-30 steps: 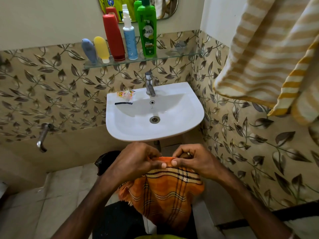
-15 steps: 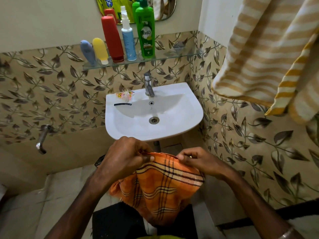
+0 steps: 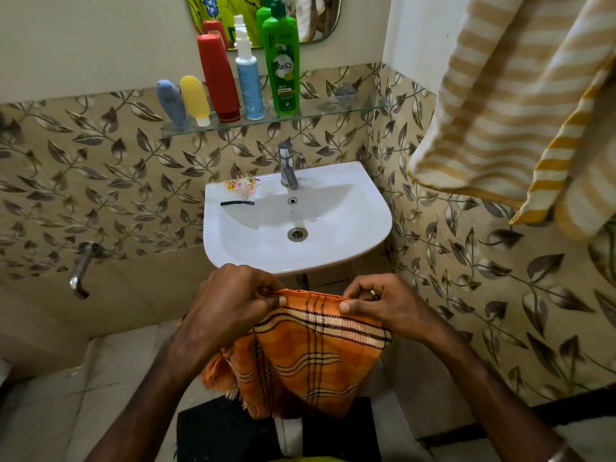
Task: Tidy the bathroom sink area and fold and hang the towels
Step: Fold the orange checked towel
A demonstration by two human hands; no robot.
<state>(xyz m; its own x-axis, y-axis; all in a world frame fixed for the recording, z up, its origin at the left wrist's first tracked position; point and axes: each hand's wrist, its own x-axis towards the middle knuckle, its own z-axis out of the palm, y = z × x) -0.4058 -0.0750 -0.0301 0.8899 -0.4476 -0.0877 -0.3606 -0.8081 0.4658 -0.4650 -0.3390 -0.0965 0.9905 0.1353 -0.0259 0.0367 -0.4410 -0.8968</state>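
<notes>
An orange checked towel (image 3: 306, 358) hangs folded in front of me, just below the front rim of the white sink (image 3: 363, 235). My left hand (image 3: 233, 301) pinches its top edge at the left. My right hand (image 3: 380, 305) pinches the same edge at the right, a ring on one finger. The cloth droops in a loose point between my forearms. A yellow-and-white striped towel (image 3: 506, 105) hangs high on the right wall.
A glass shelf (image 3: 333, 111) above the sink carries a green shampoo bottle (image 3: 281, 61), a white spray bottle (image 3: 248, 78), a red bottle (image 3: 218, 78) and two small tubes. A small packet (image 3: 241, 188) and a black hair clip (image 3: 236, 203) lie on the sink's left rim. A wall tap (image 3: 80, 271) sticks out at the left.
My hands have drawn apart along the towel's top edge, stretching it flatter. The towel sits a little higher and closer to the sink rim than before.
</notes>
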